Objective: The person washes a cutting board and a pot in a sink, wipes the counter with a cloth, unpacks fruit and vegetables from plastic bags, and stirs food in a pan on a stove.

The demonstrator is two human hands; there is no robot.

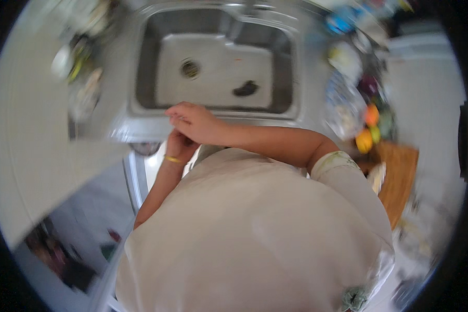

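Note:
My right hand (195, 121) reaches across my body at the front rim of a stainless steel sink (214, 54). It overlaps my left hand (179, 146), which is below it with a yellow bangle (173, 159) on the wrist. The right fingers point left and look slightly bent. The left fingers are mostly hidden under the right hand, so whether anything is between the hands is unclear. On the basin floor are a dark, blurred object (245, 89), a small orange scrap (238, 59) and the drain (190, 69).
On the right counter stand a clear plastic bag (345, 107), orange fruits (364, 141), a purple vegetable or fruit (369, 85) and a wooden board (399, 175). At left are a white object (62, 61) and a clear bag (86, 95). The faucet base (251, 7) shows behind the sink.

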